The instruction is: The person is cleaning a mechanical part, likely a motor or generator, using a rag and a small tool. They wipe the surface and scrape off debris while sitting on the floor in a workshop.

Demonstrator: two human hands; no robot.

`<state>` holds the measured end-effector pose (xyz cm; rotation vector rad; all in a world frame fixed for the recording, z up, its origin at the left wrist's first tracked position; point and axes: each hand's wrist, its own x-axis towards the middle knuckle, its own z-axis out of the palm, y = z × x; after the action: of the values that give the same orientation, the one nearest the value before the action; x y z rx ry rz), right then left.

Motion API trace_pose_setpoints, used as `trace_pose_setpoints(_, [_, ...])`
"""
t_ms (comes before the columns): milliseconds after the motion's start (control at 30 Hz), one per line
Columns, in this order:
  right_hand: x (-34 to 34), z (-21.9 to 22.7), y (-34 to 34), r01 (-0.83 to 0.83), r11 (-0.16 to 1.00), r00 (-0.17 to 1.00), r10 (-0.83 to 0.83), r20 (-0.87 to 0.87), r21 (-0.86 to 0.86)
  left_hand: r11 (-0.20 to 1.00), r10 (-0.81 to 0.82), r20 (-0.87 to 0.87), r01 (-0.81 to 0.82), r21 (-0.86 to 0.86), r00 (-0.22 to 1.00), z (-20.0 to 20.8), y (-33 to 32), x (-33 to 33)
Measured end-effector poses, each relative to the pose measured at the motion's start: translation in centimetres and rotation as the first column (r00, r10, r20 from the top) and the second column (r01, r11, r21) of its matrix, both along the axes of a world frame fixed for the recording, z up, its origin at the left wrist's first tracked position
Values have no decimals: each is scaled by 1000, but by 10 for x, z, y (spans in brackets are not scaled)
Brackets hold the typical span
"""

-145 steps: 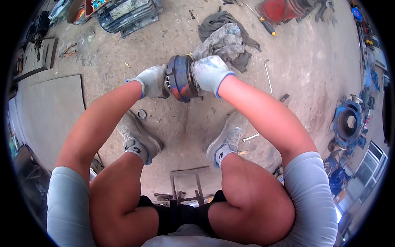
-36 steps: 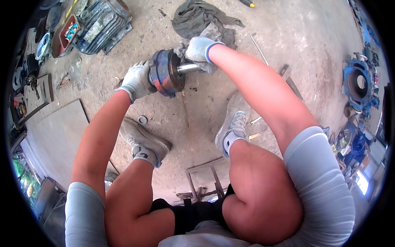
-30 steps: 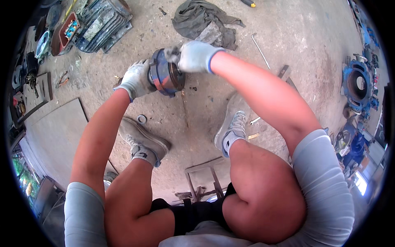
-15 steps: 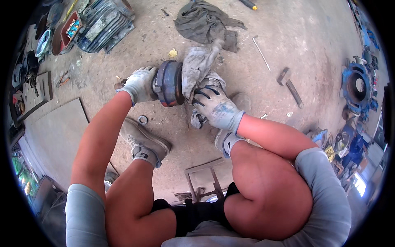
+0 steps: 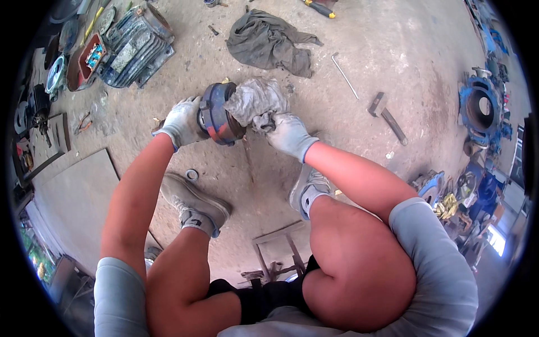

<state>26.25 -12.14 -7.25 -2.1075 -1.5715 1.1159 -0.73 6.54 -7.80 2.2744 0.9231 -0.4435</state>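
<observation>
My left hand, in a pale work glove, is wrapped round the shaft end of a round metal machine part. The part has a dark blue body with reddish patches and lies on its side in front of me. At its right end my gloved right hand grips a crumpled grey rag. The rag bunches up against the part's right face and hides it. My right fingertips are partly covered by the cloth.
A dark cloth lies on the floor beyond. To the right are a thin metal rod and a hammer. A finned motor housing stands at far left. A small metal ring lies near my left shoe.
The rag, which was stretched out toward the dark cloth and under my right hand, is now bunched up against the part. My right hand has turned and closed on it.
</observation>
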Motion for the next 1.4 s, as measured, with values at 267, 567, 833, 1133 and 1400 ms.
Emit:
trace_pose_setpoints(267, [158, 15, -6, 121, 959, 918, -206, 338, 255, 1000, 8, -30, -8, 6, 1000, 5, 4, 1])
trace_pose_setpoints(567, [67, -9, -16, 156, 652, -446, -625, -641, -743, 1000, 17, -28, -16, 20, 999, 1, 3, 3])
trace_pose_setpoints(833, [-4, -49, 11, -144, 696, -491, -668, -559, -704, 1000, 31, -40, -31, 6, 999, 10, -1, 4])
trace_pose_setpoints(1133, [-36, -14, 28, -171, 441, -629, -737, -247, -881, 999, 24, -117, -20, 29, 993, 11, -3, 11])
trace_pose_setpoints(1400, [-33, 24, 9, -117, 536, -425, -788, -446, -836, 998, 51, -112, -45, 55, 992, 19, -8, 12])
